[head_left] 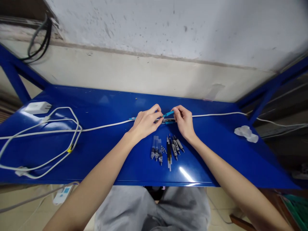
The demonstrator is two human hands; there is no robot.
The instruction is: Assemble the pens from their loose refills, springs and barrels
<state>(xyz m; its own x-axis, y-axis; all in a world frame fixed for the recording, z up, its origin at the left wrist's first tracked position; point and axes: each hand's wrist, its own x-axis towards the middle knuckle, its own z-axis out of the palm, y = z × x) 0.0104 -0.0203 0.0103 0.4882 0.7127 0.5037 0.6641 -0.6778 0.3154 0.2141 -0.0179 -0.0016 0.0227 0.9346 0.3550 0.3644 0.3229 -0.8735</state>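
Note:
My left hand (147,122) and my right hand (184,122) meet over the middle of the blue table. Between their fingertips is a light-blue pen part (168,114), tilted up to the right, with its left end at my left fingers and its right end in my right-hand pinch. Just below it lie more light-blue and dark pen pieces (168,122), partly covered by my hands. Nearer to me are several clear pen barrels (156,146), a few small springs (164,149), dark ink refills (169,149) and grey pen grips (176,147).
A white cable (108,124) crosses the table behind my hands and loops at the left, near a white adapter (38,107). Crumpled white plastic (246,133) lies at the right. Behind the table (101,106) stands a stained wall (144,70).

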